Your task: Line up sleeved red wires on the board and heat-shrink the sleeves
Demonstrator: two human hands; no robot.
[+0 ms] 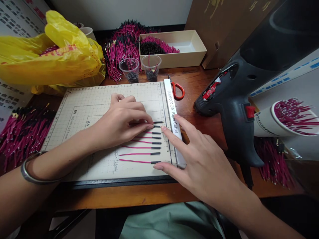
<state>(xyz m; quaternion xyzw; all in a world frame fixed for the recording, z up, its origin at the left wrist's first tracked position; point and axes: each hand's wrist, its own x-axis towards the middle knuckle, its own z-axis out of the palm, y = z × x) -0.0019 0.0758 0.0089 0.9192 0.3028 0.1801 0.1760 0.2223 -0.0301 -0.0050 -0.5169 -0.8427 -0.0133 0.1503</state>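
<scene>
The left hand (131, 116) pinches a wire (157, 126) between thumb and index finger, near its black sleeve, over the paper cutter (144, 92). The right hand (199, 156) grasps nothing; its fingers are spread, the index fingertip at the end of that sleeve, another fingertip at the white bar (170, 99) and the thumb beside the nearest sleeve in the row. More pink wires (139, 154) with black sleeves lie in a row below the pinched one, their sleeved ends toward the bar.

The bar reads "Paper Cutter" after a brand that looks like "SUNWOOD". The cutter's base is printed with a grid, "B5 182mm x 257mm", "A5" and a partly covered "128mm".

Beyond it on the desk (119, 196) stand two clear cups (151, 75) and a box (179, 60) with bundled wires. Scissors (179, 92) lie just beside the bar. A black heat gun (231, 114) carries a red label, too small to read surely; behind it a paper cup (264, 122) bears partly hidden dark lettering. The yellow bag (82, 69) has blurred red print.
</scene>
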